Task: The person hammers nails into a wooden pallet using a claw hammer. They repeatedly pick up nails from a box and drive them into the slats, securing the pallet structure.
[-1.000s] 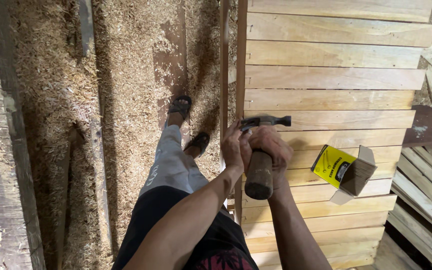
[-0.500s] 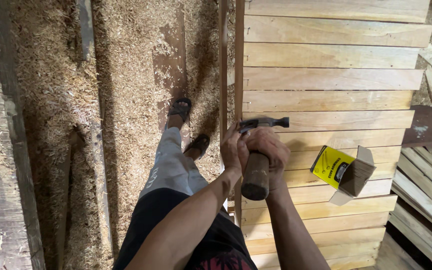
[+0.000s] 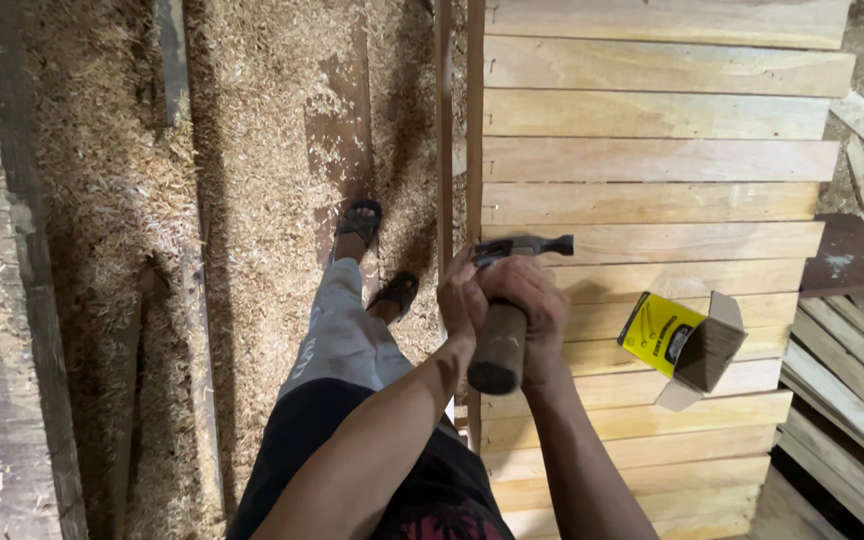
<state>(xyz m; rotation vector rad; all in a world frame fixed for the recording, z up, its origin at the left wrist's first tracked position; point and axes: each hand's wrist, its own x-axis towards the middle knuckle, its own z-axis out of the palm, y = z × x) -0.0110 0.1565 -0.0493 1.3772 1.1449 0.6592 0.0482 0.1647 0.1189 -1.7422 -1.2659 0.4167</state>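
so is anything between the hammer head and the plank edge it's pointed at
Only the left hand, it seems. The right hand grips the hammer, whose head hangs above the slatted planks; the left fingers sit just beneath the head. The yellow box lies off to the side.

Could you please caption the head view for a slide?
Right hand grips a hammer over slats, left hand alongside.

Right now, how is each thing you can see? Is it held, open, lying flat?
Hammer: held, head over the planks.
Right hand: closed round the hammer handle.
Left hand: beside the hammer head, at the plank edge; what it pinches cannot be told.
Yellow cardboard box: open, lying on its side on the planks.
Wooden planks: laid side by side, flat.
Sawdust: spread over the floor.
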